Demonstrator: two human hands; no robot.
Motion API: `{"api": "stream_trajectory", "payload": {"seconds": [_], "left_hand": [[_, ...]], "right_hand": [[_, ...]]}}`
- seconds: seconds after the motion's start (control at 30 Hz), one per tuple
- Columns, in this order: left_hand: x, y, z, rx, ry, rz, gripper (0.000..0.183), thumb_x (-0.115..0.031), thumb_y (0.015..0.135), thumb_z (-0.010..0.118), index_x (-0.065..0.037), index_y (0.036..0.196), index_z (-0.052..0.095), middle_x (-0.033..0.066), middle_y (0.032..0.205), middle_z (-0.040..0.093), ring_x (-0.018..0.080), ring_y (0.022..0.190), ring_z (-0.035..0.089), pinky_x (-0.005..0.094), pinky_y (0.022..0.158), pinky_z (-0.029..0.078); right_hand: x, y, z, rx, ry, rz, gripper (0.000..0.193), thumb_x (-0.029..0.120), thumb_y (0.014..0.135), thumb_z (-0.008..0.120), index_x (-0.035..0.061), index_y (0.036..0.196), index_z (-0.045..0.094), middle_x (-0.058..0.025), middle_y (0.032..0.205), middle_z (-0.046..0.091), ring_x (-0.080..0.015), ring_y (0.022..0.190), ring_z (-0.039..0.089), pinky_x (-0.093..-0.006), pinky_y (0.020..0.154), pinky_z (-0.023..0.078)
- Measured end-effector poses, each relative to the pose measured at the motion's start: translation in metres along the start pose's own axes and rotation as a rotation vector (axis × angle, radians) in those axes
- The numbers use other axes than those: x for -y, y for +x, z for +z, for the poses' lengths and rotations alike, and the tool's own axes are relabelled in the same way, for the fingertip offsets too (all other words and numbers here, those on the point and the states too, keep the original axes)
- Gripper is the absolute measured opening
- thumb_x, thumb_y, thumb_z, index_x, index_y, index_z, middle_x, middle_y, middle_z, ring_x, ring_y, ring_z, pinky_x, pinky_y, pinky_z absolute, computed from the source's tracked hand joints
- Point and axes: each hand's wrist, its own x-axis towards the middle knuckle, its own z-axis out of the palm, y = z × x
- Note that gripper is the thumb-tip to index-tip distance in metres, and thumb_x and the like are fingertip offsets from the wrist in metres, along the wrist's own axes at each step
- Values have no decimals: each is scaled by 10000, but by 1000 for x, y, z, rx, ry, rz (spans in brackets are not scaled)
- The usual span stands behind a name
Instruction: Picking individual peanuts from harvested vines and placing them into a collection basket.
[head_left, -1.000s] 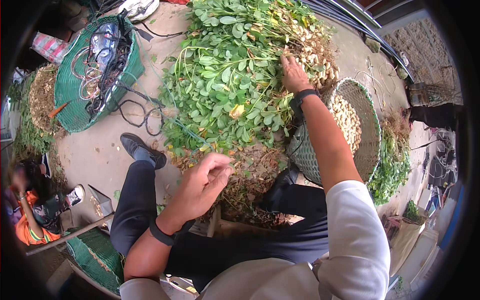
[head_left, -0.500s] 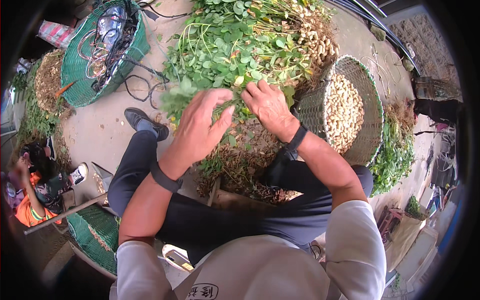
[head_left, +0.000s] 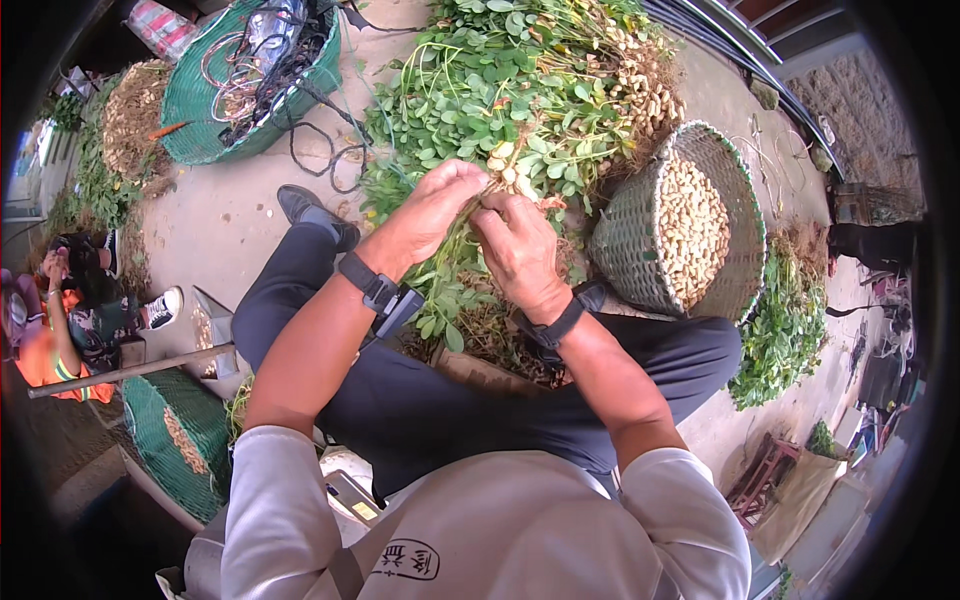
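Note:
My left hand (head_left: pixel 437 210) is closed round the stems of a peanut plant (head_left: pixel 440 300), whose leafy end hangs down toward my lap. The root end points away from me, with several pale peanuts (head_left: pixel 508 165) on it just beyond my fingertips. Close beside it, my right hand (head_left: pixel 520 250) has its fingers bent and pressed together on the plant's roots; what lies under the fingertips is hidden. Beyond both hands spreads a big heap of peanut plants (head_left: pixel 480 100), leaves to the left and roots with pods to the right.
To the right, a tilted woven basket (head_left: pixel 630 235) holds many picked peanuts (head_left: pixel 690 230). A green basket (head_left: pixel 190 110) with cords and bottles stands at far left. Plant debris (head_left: pixel 490 330) lies between my legs. Another person (head_left: pixel 60 340) sits at the left edge near a green mesh basket (head_left: pixel 150 400).
Half a second ago the hands were over the heap, the left open and blurred. Now both are closed on a peanut plant, roots away from me. The view has shifted slightly.

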Motion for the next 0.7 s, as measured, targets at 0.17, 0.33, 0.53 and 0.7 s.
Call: {"api": "stream_trajectory", "payload": {"seconds": [0.17,0.33,0.53,0.7], "left_hand": [[-11,-5,-3,-135,98,-25,234,-142,930,646,-46,1106,526,40,1008,636,111,910,594,261,725,455],[-12,-7,0,-239,161,47,215,-136,920,661,-51,1051,513,56,949,662,114,814,608,258,687,462],[-3,-7,8,-111,76,123,182,-148,946,647,-36,1024,527,45,892,643,106,783,602,250,653,480],[3,-7,18,-24,138,12,280,-285,1007,552,-15,1080,550,52,952,617,99,741,587,238,616,487]], "right_hand": [[21,9,-4,-187,237,188,217,-59,749,662,26,943,613,-104,958,603,-286,858,618,-387,718,517],[13,21,-12,-297,275,553,295,107,852,693,-25,1081,562,-174,996,555,-290,819,586,-357,700,496],[-1,22,7,-172,68,485,285,212,946,630,-7,1113,557,-162,974,552,-301,828,611,-402,723,506],[-11,21,19,-326,652,676,238,208,980,600,-12,1060,557,-61,748,579,-120,623,567,-267,533,465]]}}
